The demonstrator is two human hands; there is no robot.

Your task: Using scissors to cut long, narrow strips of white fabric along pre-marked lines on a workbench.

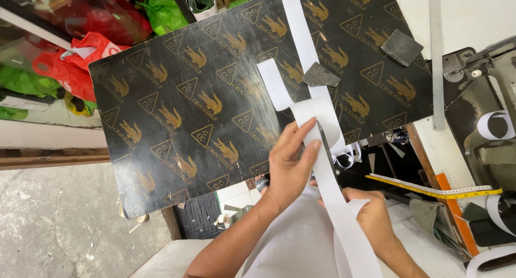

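Black board (177, 111) with gold emblem print covers the surface. Two dark grey stone slabs on it: one (321, 75) mid-board, one (402, 47) near the far right corner. Yellow tape measure (430, 190) lies to the right. Red (80, 63) and green plastic bags (164, 10) heaped beyond the board. Concrete floor (59, 224) below.

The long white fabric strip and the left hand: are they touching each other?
Touching. The head view shows the left hand with its fingers laid on the long white fabric strip, no gap visible.

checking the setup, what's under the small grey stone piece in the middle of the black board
The grey stone piece sits on a white strip lying along the black board. The strip's stretch beneath it is covered, so its state there cannot be seen.
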